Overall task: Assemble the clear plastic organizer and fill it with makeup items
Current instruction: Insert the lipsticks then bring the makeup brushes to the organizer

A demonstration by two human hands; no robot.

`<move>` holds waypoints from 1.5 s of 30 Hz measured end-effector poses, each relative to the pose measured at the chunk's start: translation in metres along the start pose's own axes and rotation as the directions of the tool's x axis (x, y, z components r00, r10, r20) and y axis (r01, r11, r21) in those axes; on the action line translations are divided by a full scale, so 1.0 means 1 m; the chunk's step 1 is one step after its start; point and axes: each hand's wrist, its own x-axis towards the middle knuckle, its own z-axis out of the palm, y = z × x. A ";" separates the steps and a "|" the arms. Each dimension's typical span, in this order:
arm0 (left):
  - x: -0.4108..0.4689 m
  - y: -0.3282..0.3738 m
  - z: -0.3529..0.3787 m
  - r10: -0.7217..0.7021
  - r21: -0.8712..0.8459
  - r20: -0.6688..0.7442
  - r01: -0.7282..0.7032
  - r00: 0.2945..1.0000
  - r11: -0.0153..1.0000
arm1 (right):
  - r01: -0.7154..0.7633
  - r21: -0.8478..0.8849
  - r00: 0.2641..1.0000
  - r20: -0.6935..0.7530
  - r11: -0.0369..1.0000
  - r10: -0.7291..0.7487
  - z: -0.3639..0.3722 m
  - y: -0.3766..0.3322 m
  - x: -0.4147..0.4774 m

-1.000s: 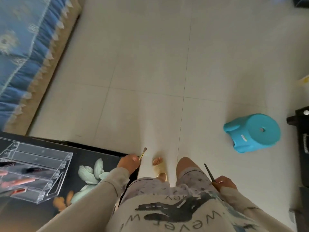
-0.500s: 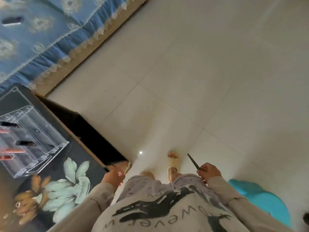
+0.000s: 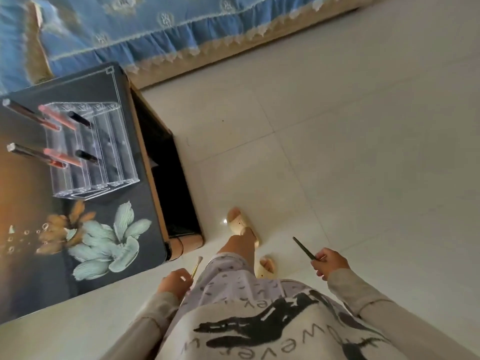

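Filling step: left grip [image 3: 175, 281] clasps a small makeup brush [image 3: 196, 266], right grip [image 3: 328, 263] a dark pencil [image 3: 304, 248]; part-filled clear organizer [image 3: 96, 149] stands on the worktop [image 3: 124, 255] at left, where both probably need slotting.

This is a room in a home, likely a bedroom or sitting room. A blue patterned cover [image 3: 181, 29] with a frill and lace hem drapes a bed or a sofa; which one cannot be told. The floor [image 3: 363, 126] is laid with large pale tiles. A low worktop [image 3: 33, 276] painted with flowers carries a clear organizer [image 3: 104, 152] of lip tubes near its far edge. The person wears cream slippers [image 3: 240, 224] and printed shorts [image 3: 228, 279].
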 end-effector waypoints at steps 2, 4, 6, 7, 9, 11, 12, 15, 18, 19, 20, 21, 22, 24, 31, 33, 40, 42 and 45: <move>0.014 0.012 -0.008 -0.006 -0.053 -0.016 0.005 1.000 0.999 | 0.017 -0.014 1.000 -0.021 1.000 -0.017 -0.010 -0.017 0.012; 0.029 0.031 -0.025 -0.007 -0.087 -0.008 0.006 1.000 0.996 | 0.021 -0.026 0.999 -0.036 0.999 -0.022 -0.019 -0.038 0.023; 0.041 0.054 -0.046 0.016 -0.112 -0.019 -0.018 1.000 0.994 | 0.011 -0.052 0.999 -0.041 0.999 -0.013 -0.029 -0.063 0.033; 0.048 0.066 -0.057 0.031 -0.114 -0.013 -0.032 0.999 0.993 | 0.003 -0.089 0.999 -0.038 0.996 -0.006 -0.033 -0.076 0.038; 0.060 0.087 -0.080 0.058 -0.124 -0.027 -0.061 0.998 0.990 | 0.008 -0.150 0.999 -0.032 0.989 -0.013 -0.040 -0.103 0.047; 0.070 0.106 -0.103 0.097 -0.129 -0.042 -0.102 0.994 0.986 | 0.028 -0.171 0.999 -0.019 0.985 -0.031 -0.046 -0.130 0.055; 0.078 0.116 -0.115 0.111 -0.134 -0.052 -0.118 0.992 0.984 | 0.028 -0.164 0.999 -0.030 0.986 -0.033 -0.051 -0.144 0.059; 0.088 0.138 -0.147 0.131 -0.151 -0.081 -0.142 0.988 0.978 | 0.024 -0.149 0.997 -0.072 0.989 -0.035 -0.064 -0.181 0.070; 0.099 0.154 -0.175 0.140 -0.189 -0.114 -0.160 0.984 0.969 | 0.048 -0.158 0.995 -0.080 0.986 -0.061 -0.075 -0.216 0.081; 0.103 0.157 -0.182 0.134 -0.202 -0.113 -0.154 0.985 0.967 | 0.056 -0.175 0.994 -0.081 0.983 -0.071 -0.078 -0.229 0.087; 0.106 0.158 -0.187 0.117 -0.225 -0.113 -0.141 0.987 0.964 | 0.063 -0.199 0.994 -0.077 0.978 -0.080 -0.081 -0.243 0.094; 0.109 0.159 -0.190 0.095 -0.257 -0.116 -0.123 0.989 0.959 | 0.073 -0.225 0.994 -0.067 0.972 -0.090 -0.083 -0.256 0.099; 0.112 0.159 -0.193 0.063 -0.306 -0.119 -0.097 0.991 0.947 | 0.094 -0.260 0.993 -0.045 0.961 -0.110 -0.085 -0.271 0.107; 0.118 0.156 -0.197 -0.010 -0.404 -0.113 -0.037 0.994 0.914 | 0.144 -0.343 0.989 0.014 0.928 -0.148 -0.089 -0.303 0.123; 0.119 0.159 -0.197 -0.317 -0.695 -0.058 0.190 0.947 0.693 | 0.345 -0.606 0.938 0.194 0.717 -0.287 -0.113 -0.436 0.181; 0.117 0.166 -0.192 -0.405 -0.782 -0.026 0.234 0.914 0.577 | 0.401 -0.663 0.914 0.244 0.632 -0.324 -0.110 -0.476 0.190; 0.110 0.210 -0.162 -0.518 -0.918 0.180 0.332 0.836 0.216 | 0.591 -0.741 0.795 0.467 0.320 -0.387 -0.075 -0.575 0.209; 0.109 0.213 -0.154 -0.547 -0.930 0.220 0.343 0.808 0.134 | 0.634 -0.728 0.758 0.520 0.261 -0.393 -0.060 -0.595 0.209; 0.110 0.213 -0.150 -0.526 -0.936 0.278 0.349 0.803 0.039 | 0.674 -0.716 0.719 0.579 0.181 -0.385 -0.036 -0.619 0.207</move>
